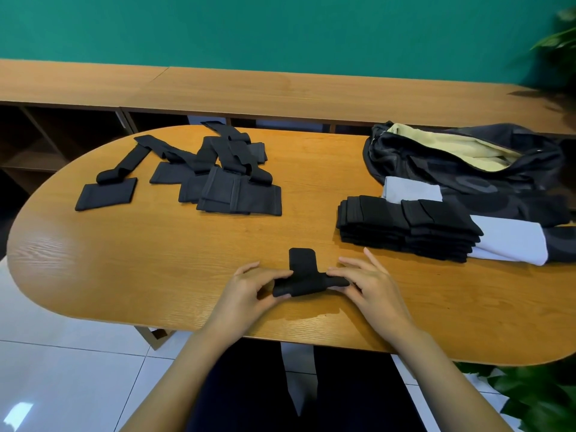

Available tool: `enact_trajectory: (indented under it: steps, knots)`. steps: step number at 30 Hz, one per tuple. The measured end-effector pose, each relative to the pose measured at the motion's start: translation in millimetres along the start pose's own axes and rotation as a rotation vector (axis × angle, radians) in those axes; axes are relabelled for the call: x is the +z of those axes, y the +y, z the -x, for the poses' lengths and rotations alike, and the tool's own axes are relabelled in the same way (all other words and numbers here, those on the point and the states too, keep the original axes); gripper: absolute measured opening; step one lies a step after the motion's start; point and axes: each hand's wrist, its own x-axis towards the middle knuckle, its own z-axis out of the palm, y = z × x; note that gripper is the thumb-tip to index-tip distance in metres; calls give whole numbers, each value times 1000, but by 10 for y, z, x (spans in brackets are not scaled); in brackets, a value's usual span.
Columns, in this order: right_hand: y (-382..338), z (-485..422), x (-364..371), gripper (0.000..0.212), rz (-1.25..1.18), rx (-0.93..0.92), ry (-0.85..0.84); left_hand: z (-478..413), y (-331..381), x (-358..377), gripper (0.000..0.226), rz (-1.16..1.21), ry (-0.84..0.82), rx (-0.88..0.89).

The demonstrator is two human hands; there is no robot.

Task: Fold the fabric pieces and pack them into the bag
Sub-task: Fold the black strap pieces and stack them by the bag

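A small black fabric piece (304, 274) lies near the front edge of the wooden table (149, 260), partly folded, with a tab sticking away from me. My left hand (249, 291) pinches its left end, and my right hand (371, 282) pinches its right end. A heap of unfolded black pieces (218, 173) lies at the far left. Folded black pieces form a stack (405, 227) on the right. Behind the stack sits the dark bag (461, 169), open, showing a yellow lining.
Two pale grey fabric sheets (514, 241) lie by the stack, partly under it. A long wooden shelf (280, 92) runs behind the table under a green wall. Green plants stand at the far right (558, 39) and beside the table's near right edge (536, 397).
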Motion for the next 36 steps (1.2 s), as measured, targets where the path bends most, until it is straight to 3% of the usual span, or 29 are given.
enact_trajectory:
  steps: [4,6,11,16,19,25,32,36]
  knots:
    - [-5,-12,2,22,-48,70,20,4,51,2,41,88,66,-80]
    - [-3,-17,18,23,-85,124,21,-4,83,8,48,137,121,-113]
    - [-52,-29,42,60,-106,269,27,-44,151,51,61,258,207,-258]
    - [-97,-63,51,61,-48,304,14,-58,93,85,75,110,238,-282]
    - [-113,-73,44,68,78,205,-50,-60,56,88,69,-48,168,-161]
    - [-155,-84,93,73,251,1,-423,-71,27,124,71,-191,-180,-57]
    - [-154,-118,64,70,243,21,-466,-106,16,111,60,-280,-180,-51]
    - [-130,-136,-13,67,215,-27,-427,-128,28,77,74,-284,-134,-7]
